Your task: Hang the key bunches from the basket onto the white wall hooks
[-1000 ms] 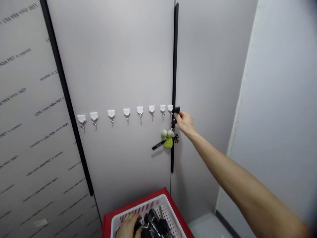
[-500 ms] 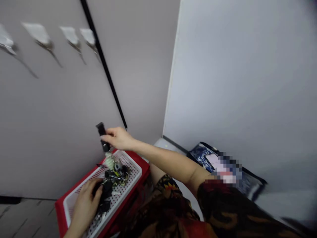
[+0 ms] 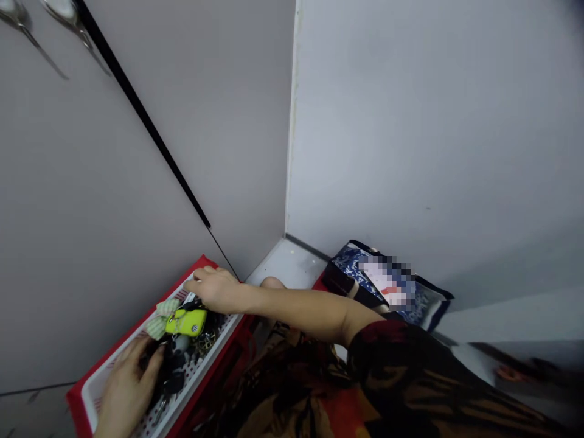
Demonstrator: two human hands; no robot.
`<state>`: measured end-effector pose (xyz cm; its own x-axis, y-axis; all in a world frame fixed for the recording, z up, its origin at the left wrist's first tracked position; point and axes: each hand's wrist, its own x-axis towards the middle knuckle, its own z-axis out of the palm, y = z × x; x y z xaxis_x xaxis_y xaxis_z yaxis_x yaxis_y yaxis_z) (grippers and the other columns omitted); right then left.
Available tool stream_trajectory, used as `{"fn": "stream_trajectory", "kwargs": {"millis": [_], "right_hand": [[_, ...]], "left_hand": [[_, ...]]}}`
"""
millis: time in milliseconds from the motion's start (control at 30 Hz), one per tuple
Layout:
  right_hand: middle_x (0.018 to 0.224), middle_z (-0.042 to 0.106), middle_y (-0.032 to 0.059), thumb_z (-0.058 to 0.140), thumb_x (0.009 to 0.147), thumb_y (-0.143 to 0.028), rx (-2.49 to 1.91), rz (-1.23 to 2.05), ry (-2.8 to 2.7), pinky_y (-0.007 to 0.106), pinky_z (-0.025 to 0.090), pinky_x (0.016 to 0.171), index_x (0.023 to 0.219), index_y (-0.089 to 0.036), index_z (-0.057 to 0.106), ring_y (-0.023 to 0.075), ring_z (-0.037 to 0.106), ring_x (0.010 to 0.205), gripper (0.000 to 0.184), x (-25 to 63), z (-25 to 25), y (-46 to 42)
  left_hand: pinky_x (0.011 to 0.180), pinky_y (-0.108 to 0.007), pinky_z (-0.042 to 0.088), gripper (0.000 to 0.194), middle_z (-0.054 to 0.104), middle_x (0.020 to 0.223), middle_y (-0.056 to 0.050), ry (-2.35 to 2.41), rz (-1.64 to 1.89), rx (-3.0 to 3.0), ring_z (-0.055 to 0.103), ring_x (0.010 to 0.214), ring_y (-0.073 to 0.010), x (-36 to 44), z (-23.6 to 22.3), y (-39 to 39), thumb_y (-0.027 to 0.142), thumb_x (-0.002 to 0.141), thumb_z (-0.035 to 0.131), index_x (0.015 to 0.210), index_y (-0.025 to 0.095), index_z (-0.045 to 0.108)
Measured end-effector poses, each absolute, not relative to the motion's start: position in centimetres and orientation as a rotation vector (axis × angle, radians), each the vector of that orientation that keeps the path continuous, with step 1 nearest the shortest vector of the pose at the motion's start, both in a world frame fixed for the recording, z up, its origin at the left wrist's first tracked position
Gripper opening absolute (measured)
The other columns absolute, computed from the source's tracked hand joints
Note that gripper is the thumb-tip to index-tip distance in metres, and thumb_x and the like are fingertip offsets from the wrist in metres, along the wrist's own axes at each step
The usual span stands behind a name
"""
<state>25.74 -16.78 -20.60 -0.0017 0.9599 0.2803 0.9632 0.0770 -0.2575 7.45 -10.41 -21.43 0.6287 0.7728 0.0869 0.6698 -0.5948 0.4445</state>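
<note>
Right hand (image 3: 216,291): lower than in the earlier frame, dropped to the far end of the white basket (image 3: 86,398), while the yellow-green key case (image 3: 189,321) has settled onto the heap.
Hooks (image 3: 13,13): 2 show at upper left, cut off by the top edge, well apart from both hands.
Red support (image 3: 75,398): lies under the basket; a sideways push from either wrist could make the basket slip on it.
Left hand (image 3: 126,384): inside the basket, thumb and fingers curved around dark fobs; I cannot tell whether it grips any. Lifting by feel could bring up several together.
Striped bow (image 3: 157,328): leans against the key case; its loops could snag a neighbouring ring.
Dark keys (image 3: 173,383): piled beside the left thumb; tangled rings could drag 1 bunch after another.
Key case position: on top of the heap, between the hands, a chain across it; a hard tug could pull others over the near rim.
Right fingers: bent over the far end; whatever they hold, if anything, is hidden.
Right forearm (image 3: 296,307): crosses the near corner; a hasty withdrawal could catch something loose.
Patterned bag (image 3: 353,263): farther right, low down near the wall.
</note>
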Motion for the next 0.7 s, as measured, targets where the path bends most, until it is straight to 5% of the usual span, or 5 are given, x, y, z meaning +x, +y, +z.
{"fn": "stream_trajectory", "kwargs": {"millis": [100, 233, 400, 533, 700], "right_hand": [[0.089, 0.049, 0.0049, 0.044, 0.064, -0.019, -1.758, 0.011, -1.922, 0.026, 0.036, 0.065, 0.091, -0.019, 0.047, 0.0156, 0.042, 0.081, 0.027, 26.4, -20.3, -17.3], [0.063, 0.052, 0.0022, 0.04, 0.068, -0.035, -1.64, 0.35, -1.681, 0.021, 0.036, 0.057, 0.065, -0.013, 0.052, 0.0102, 0.046, 0.062, 0.024, 27.6, -17.5, -15.9], [0.036, 0.034, -0.0037, 0.008, 0.072, -0.053, -1.309, 0.926, -1.439, 0.017, 0.027, 0.036, 0.041, -0.016, 0.032, 0.004, 0.033, 0.033, 0.054, 27.0, -9.4, -12.3], [0.032, 0.026, -0.0058, 0.004, 0.069, -0.056, -1.096, 1.068, -1.409, 0.017, 0.022, 0.032, 0.04, -0.017, 0.024, 0.0032, 0.024, 0.029, 0.053, 25.1, -5.1, -11.2], [0.03, 0.022, -0.0069, 0.008, 0.068, -0.059, -1.131, 1.133, -1.348, 0.017, 0.019, 0.03, 0.039, -0.017, 0.022, 0.0026, 0.019, 0.027, 0.052, 24.0, -5.4, -11.4]], "left_hand": [[0.054, -0.029, 0.042, 0.038, 0.056, 0.084, -0.004, 1.286, 0.387, 2.329, 0.051, 0.052, -0.0145, 7.2, -20.6, -10.3, 0.045, 0.056, 0.042, 0.083, 0.019, 0.048], [0.054, -0.023, 0.041, 0.034, 0.056, 0.066, -0.001, 1.24, 0.629, 2.004, 0.051, 0.059, -0.0135, 8.0, -17.3, -9.5, 0.047, 0.054, 0.045, 0.068, 0.017, 0.05], [0.036, -0.019, 0.029, 0.051, 0.031, 0.032, 0.004, 0.791, 0.703, 1.602, 0.032, 0.032, -0.0057, 11.1, -9.6, -8.5, 0.056, 0.066, 0.015, 0.037, 0.017, 0.03], [0.034, -0.018, 0.022, 0.057, 0.028, 0.031, 0.004, 0.6, 0.678, 1.574, 0.027, 0.028, -0.0034, 13.1, -5.7, -8.0, 0.059, 0.066, 0.004, 0.037, 0.017, 0.027], [0.034, -0.018, 0.017, 0.057, 0.028, 0.031, 0.004, 0.57, 0.654, 1.561, 0.026, 0.029, -0.0031, 13.5, -6.3, -7.8, 0.061, 0.064, 0.006, 0.037, 0.016, 0.027]]}}
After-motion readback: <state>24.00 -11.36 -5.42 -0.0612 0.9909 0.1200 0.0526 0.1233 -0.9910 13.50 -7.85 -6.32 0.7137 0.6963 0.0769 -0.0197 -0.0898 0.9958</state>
